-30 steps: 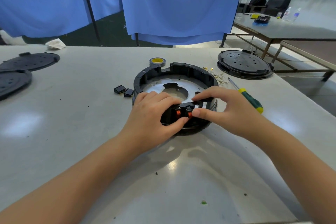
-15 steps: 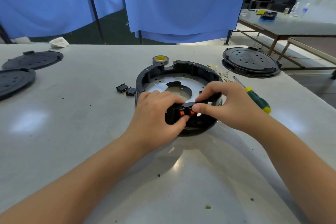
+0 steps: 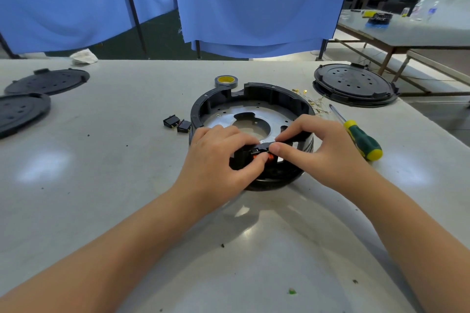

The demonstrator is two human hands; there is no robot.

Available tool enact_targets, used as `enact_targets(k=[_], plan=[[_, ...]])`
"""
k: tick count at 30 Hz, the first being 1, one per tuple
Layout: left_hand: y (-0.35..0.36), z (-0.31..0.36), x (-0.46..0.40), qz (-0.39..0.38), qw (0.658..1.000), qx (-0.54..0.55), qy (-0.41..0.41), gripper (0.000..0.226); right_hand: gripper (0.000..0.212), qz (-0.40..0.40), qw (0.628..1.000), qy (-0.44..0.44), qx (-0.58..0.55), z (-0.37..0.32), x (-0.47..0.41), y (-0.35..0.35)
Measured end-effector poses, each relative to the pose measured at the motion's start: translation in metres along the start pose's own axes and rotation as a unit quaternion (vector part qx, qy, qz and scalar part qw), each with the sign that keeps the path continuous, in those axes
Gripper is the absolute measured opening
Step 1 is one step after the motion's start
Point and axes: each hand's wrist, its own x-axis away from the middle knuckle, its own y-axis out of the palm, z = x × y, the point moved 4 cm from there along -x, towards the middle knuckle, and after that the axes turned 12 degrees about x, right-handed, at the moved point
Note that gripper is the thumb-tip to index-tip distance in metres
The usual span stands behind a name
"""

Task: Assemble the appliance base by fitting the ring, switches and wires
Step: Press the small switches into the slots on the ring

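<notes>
Head view:

- The black round base lies flat near the middle of the table, open side up. A silvery plate with a central cut-out shows inside its ring wall.
- A notch in the far wall faces away from the person; the near wall faces the person and is largely covered by both hands.
- Left hand: fingers curled over the near rim, thumb tip pressing on a small black switch with an orange part at the near wall.
- Right hand: thumb and index finger pinch the same switch from the right side; the remaining fingers rest curled over the rim.
- The switch's long axis appears to run left to right along the wall. Whether it is fully seated cannot be determined; the fingers hide most of it.
- Two loose switches lie side by side, just left of the base.
- A green-and-yellow screwdriver lies to the right of the base, tip pointing away from the person.
- Small gold terminals and thin wires lie behind the right side of the base; details too fine to make out.
- A tape roll stands just beyond the base.
- Black round covers: two at the left, the nearer cut off by the frame edge; one at the far right.
</notes>
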Motion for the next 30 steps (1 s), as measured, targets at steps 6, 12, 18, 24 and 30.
enact_targets(k=[6,12,18,24,30], plan=[[-0.001,-0.0007,-0.0014,0.011,1.0,0.026,-0.008,0.024,0.009,0.021,0.999,-0.016,0.025,-0.0036,0.0028,-0.0006],[-0.0066,-0.0028,-0.0074,-0.049,0.996,0.067,-0.016,0.023,0.01,0.019,1.0,-0.005,0.013,-0.0013,0.0015,0.0004],[-0.0081,-0.0047,-0.0061,-0.026,0.996,0.091,0.004,0.019,0.012,0.031,0.999,-0.009,0.031,-0.0023,0.0037,0.0021],[-0.0052,-0.0031,-0.0046,0.007,0.997,0.063,0.049,0.014,0.014,0.055,0.995,-0.015,0.08,-0.0075,0.0042,0.004],[-0.0054,-0.0068,-0.004,0.003,0.996,0.067,0.06,0.018,0.015,0.053,0.994,-0.034,0.089,-0.0071,0.0049,0.0059]])
